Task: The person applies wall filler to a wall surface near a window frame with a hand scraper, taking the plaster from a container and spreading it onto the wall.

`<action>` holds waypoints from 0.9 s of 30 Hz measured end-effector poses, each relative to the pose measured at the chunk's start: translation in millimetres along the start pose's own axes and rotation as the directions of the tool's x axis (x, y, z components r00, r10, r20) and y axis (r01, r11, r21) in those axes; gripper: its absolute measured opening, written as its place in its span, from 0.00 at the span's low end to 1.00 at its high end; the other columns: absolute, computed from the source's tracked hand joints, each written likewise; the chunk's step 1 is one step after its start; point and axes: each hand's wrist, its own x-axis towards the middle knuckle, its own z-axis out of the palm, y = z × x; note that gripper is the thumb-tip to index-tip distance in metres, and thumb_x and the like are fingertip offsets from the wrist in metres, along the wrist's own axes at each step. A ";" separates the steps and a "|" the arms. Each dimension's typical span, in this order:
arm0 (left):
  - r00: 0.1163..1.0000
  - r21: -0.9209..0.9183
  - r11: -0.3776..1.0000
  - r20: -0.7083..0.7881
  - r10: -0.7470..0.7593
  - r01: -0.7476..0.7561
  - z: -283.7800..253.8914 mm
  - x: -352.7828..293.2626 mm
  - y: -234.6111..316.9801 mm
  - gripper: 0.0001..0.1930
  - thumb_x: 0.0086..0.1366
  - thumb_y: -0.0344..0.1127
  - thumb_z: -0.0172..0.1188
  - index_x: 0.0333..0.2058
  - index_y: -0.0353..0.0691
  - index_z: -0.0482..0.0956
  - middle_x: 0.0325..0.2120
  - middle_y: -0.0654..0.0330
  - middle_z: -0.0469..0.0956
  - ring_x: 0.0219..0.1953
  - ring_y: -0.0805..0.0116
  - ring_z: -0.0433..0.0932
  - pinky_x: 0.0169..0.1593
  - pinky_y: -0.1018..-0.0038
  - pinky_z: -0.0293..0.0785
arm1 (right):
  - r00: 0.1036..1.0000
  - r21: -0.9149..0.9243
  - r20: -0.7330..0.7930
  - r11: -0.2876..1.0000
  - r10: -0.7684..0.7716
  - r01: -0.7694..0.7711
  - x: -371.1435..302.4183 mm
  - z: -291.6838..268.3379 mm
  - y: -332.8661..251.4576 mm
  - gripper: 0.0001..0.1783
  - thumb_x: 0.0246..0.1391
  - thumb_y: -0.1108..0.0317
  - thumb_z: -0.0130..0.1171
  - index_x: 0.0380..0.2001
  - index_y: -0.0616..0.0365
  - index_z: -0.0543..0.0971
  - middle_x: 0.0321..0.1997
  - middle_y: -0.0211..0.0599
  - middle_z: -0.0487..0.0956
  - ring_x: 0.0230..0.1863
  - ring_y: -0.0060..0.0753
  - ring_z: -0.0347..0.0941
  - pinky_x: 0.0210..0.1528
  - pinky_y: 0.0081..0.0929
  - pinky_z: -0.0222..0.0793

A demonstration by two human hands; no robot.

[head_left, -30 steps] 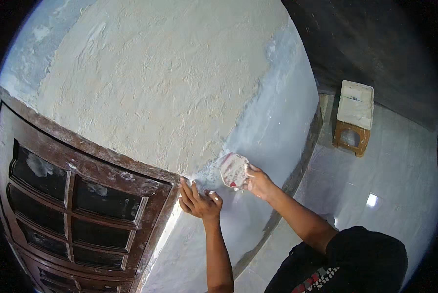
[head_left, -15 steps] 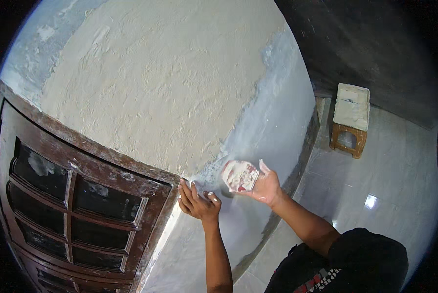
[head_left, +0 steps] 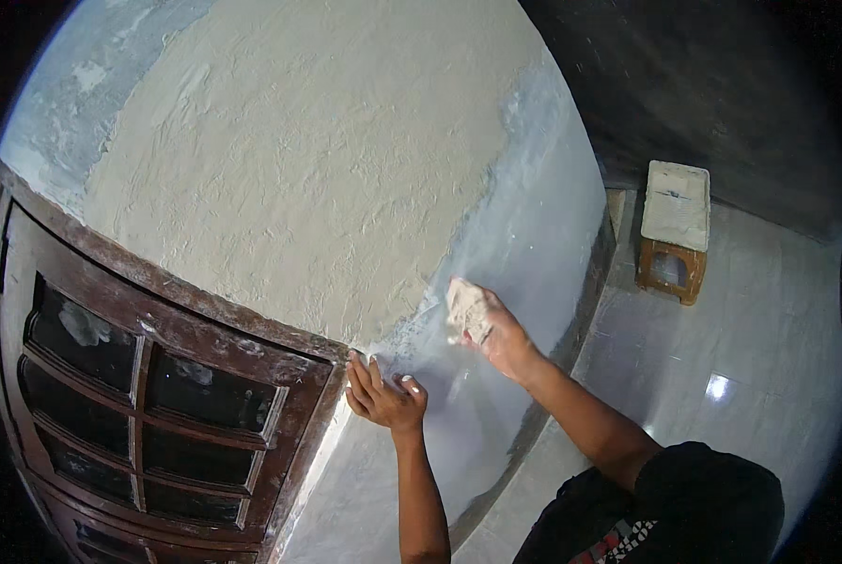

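My right hand (head_left: 510, 346) grips a flat putty spreader (head_left: 462, 310) caked with white paste, close to the wall at the lower right edge of the cream putty layer (head_left: 308, 179). Motion blurs the spreader and my fingers somewhat, and the spreader is turned so that its red face is mostly hidden. Against the wall by the upper corner of the brown door frame (head_left: 331, 355), my left hand (head_left: 383, 404) rests with its fingers apart and white paste on the tips. Nothing is in it.
A glazed brown wooden door (head_left: 158, 423) fills the lower left. Bare grey-blue wall (head_left: 534, 216) borders the putty on the right. At the far right a putty-filled white tray (head_left: 675, 211) sits on a brown stool (head_left: 670, 270), which stands on the tiled floor (head_left: 750, 338).
My right hand has turned over and tilted the spreader up toward the wall, so its paste-covered red face no longer shows broadly. My left hand stays by the frame corner.
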 end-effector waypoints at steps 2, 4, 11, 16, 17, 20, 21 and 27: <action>1.000 0.015 1.000 -0.007 0.003 -0.003 -3.1 1.2 -0.3 0.22 0.65 0.42 0.42 0.55 0.40 0.67 0.61 0.48 0.70 0.64 0.54 0.67 0.68 0.61 0.45 | 0.868 -0.654 0.175 0.605 -0.464 0.455 7.0 12.3 5.5 0.33 0.56 0.67 0.59 0.65 0.59 0.63 0.67 0.52 0.61 0.68 0.51 0.59 0.68 0.42 0.55; 1.000 0.018 1.000 0.002 -0.007 0.007 -2.9 0.5 -4.2 0.23 0.65 0.43 0.42 0.56 0.40 0.67 0.61 0.48 0.70 0.64 0.54 0.67 0.68 0.61 0.45 | 0.754 -0.782 0.334 0.281 -0.565 0.557 15.2 24.3 17.6 0.38 0.51 0.66 0.64 0.65 0.60 0.64 0.67 0.57 0.57 0.69 0.59 0.54 0.69 0.47 0.52; 1.000 -0.036 0.999 0.028 0.012 -0.011 -9.0 -0.2 -8.0 0.27 0.64 0.44 0.45 0.58 0.36 0.66 0.62 0.47 0.69 0.64 0.53 0.66 0.66 0.61 0.49 | 0.728 -0.873 0.387 0.029 -0.566 0.487 32.4 27.7 74.9 0.41 0.45 0.66 0.69 0.64 0.59 0.67 0.68 0.58 0.54 0.67 0.68 0.50 0.68 0.59 0.48; 0.998 -0.287 0.958 0.070 -0.004 0.024 -27.4 9.1 -21.5 0.27 0.67 0.40 0.44 0.61 0.29 0.65 0.60 0.44 0.70 0.58 0.49 0.73 0.56 0.62 0.64 | 0.700 -0.853 0.344 0.103 -0.626 0.512 21.4 29.4 85.0 0.39 0.47 0.65 0.68 0.63 0.59 0.67 0.67 0.57 0.57 0.64 0.65 0.54 0.65 0.56 0.52; 0.997 -0.317 0.947 0.078 -0.022 0.046 -28.9 9.0 -22.1 0.27 0.67 0.40 0.43 0.60 0.29 0.66 0.60 0.43 0.70 0.57 0.48 0.74 0.55 0.62 0.65 | 0.699 -0.856 0.341 0.100 -0.629 0.507 31.6 37.5 78.1 0.39 0.47 0.65 0.68 0.63 0.59 0.67 0.67 0.57 0.57 0.64 0.65 0.54 0.65 0.56 0.52; 0.997 -0.342 0.940 0.071 0.030 -0.004 -28.1 7.6 -26.3 0.27 0.69 0.40 0.43 0.60 0.26 0.65 0.59 0.42 0.70 0.56 0.45 0.74 0.53 0.60 0.68 | 0.657 -0.911 0.119 0.181 -0.744 0.369 45.5 69.5 68.4 0.36 0.47 0.69 0.66 0.62 0.61 0.70 0.66 0.59 0.59 0.64 0.61 0.56 0.65 0.48 0.53; 0.997 -0.347 0.938 0.067 0.034 -0.009 -31.1 7.8 -26.9 0.27 0.69 0.40 0.43 0.60 0.26 0.65 0.59 0.42 0.70 0.56 0.45 0.74 0.53 0.60 0.68 | 0.652 -0.912 0.118 0.178 -0.749 0.369 37.1 74.9 72.3 0.36 0.47 0.69 0.66 0.62 0.61 0.70 0.66 0.59 0.59 0.64 0.61 0.56 0.65 0.48 0.53; 0.993 -0.685 0.723 0.116 -0.016 0.092 -45.6 9.4 -35.9 0.32 0.72 0.47 0.39 0.61 0.19 0.60 0.58 0.30 0.67 0.62 0.37 0.68 0.64 0.54 0.65 | 0.626 -0.903 0.054 0.230 -0.778 0.364 26.7 91.2 70.2 0.37 0.49 0.65 0.66 0.63 0.62 0.68 0.65 0.56 0.61 0.65 0.57 0.57 0.66 0.48 0.53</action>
